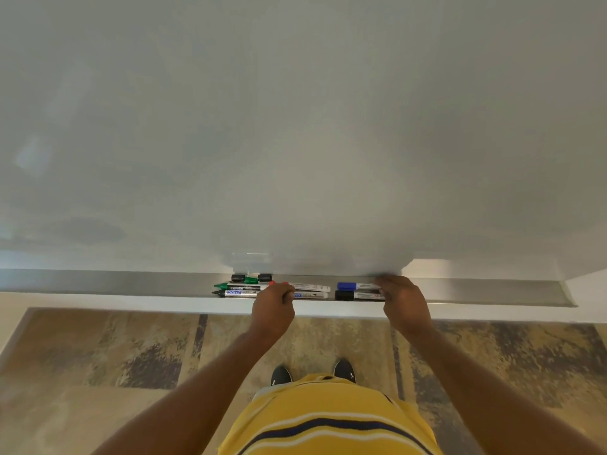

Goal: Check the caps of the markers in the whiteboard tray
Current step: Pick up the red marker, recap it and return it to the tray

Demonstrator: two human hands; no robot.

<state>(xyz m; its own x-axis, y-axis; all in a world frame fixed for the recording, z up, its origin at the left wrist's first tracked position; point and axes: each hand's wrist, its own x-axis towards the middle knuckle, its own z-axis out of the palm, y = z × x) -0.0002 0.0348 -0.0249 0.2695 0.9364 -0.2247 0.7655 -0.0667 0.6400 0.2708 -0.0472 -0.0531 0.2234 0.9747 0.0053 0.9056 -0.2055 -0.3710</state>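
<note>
A long metal whiteboard tray [131, 284] holds several markers. At the left lie an uncapped green marker [239, 286] and an uncapped black marker [239, 293], with loose black caps [238, 277] and a green cap [251, 280] behind them. My left hand [272, 307] is curled at the left end of a white marker with blue print [312, 295]. The red cap of another white marker [310, 287] peeks out above its knuckles. My right hand [405, 303] rests over the right ends of a blue-capped marker [348, 286] and a black-capped marker [345, 295], and its grip is hidden.
The blank whiteboard [295, 126] fills the view above the tray. The tray's right end [570, 297] stops near a white wall. Below are patterned carpet [98, 356], my black shoes [281, 376] and a yellow striped shirt [328, 421].
</note>
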